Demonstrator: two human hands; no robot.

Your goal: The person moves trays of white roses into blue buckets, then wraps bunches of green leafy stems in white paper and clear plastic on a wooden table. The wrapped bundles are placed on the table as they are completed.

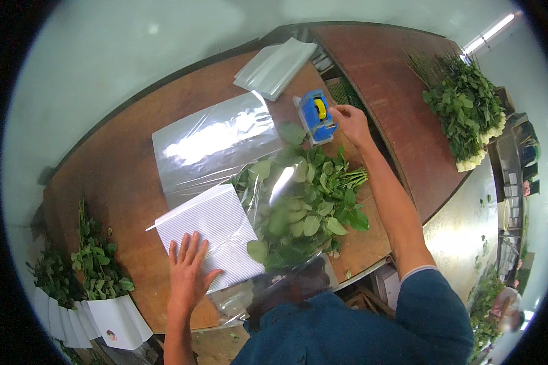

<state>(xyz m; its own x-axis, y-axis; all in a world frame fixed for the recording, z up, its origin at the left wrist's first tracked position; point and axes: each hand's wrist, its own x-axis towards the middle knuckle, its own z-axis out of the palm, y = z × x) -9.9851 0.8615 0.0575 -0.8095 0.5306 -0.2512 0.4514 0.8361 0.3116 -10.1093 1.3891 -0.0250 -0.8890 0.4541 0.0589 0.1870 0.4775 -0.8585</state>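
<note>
Brown worktable (128,182); pale grey floor (103,55).

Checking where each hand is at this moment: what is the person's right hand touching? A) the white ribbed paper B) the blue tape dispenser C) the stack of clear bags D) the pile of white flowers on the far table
B: the right hand reaches to the blue tape dispenser, its fingers at the dispenser's edge, while the left hand lies flat on the white ribbed paper.
</note>
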